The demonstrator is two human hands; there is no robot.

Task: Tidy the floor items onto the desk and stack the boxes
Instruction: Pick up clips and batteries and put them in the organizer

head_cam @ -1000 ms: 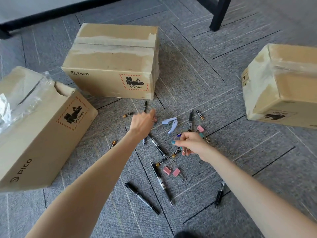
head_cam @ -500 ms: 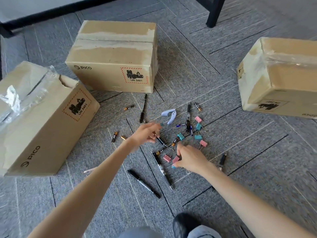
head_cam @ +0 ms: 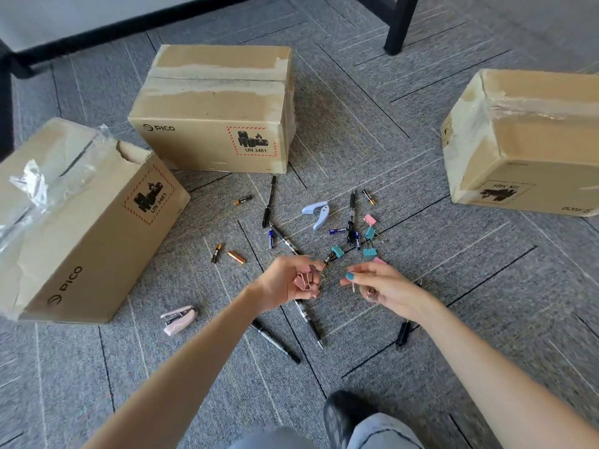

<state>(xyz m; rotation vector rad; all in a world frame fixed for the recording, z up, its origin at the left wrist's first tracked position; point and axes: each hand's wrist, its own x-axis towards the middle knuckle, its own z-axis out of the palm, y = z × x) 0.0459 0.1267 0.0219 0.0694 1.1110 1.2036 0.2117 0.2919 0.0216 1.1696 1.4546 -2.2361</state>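
Three cardboard boxes stand on the grey carpet: one at the left (head_cam: 81, 218) with torn tape, one at the back middle (head_cam: 214, 105), one at the right (head_cam: 531, 140). Between them lie scattered pens (head_cam: 269, 202), batteries (head_cam: 236, 257), teal binder clips (head_cam: 369, 252), a blue hole punch (head_cam: 317, 213) and a pink stapler (head_cam: 179, 319). My left hand (head_cam: 285, 286) hovers above the pile, palm up, fingers curled round pink binder clips (head_cam: 303, 280). Beside it, my right hand (head_cam: 385, 286) pinches a small binder clip (head_cam: 353, 286) by its wire handle.
A black desk leg (head_cam: 400, 24) stands at the back right. A dark baseboard (head_cam: 129, 27) runs along the far wall. My black shoe (head_cam: 343, 413) and knee are at the bottom, close to the pens.
Both hands have come back from the pile toward me and lifted. The pink clips that lay on the carpet are now in my left hand. The view has shifted slightly.
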